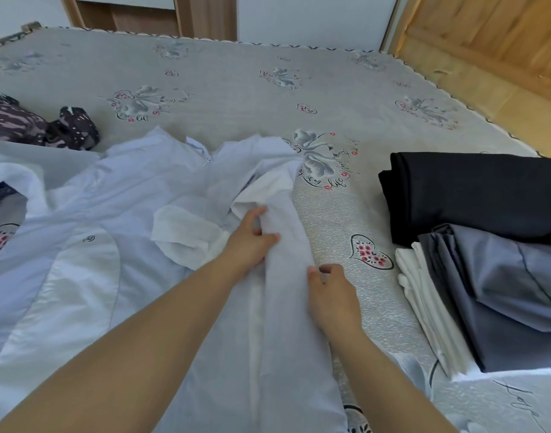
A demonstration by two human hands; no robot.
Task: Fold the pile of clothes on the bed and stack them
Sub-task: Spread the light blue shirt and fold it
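A pale blue and white shirt (pixel 133 195) lies spread across the near left of the bed, collar toward the far side. Its right edge is folded inward into a long strip (pixel 286 276). My left hand (pixel 252 239) pinches that strip near the white sleeve cuff. My right hand (pixel 333 295) grips the strip's right edge lower down. At the right stand folded clothes: a black piece (pixel 474 195) behind, and a grey piece (pixel 502 292) on top of a white one (pixel 430 310).
A dark patterned garment (pixel 33 126) lies crumpled at the far left. The grey flowered bedsheet (pixel 236 82) stretches bare beyond the shirt. A wooden headboard (pixel 493 35) rises at the far right, wooden furniture behind the bed.
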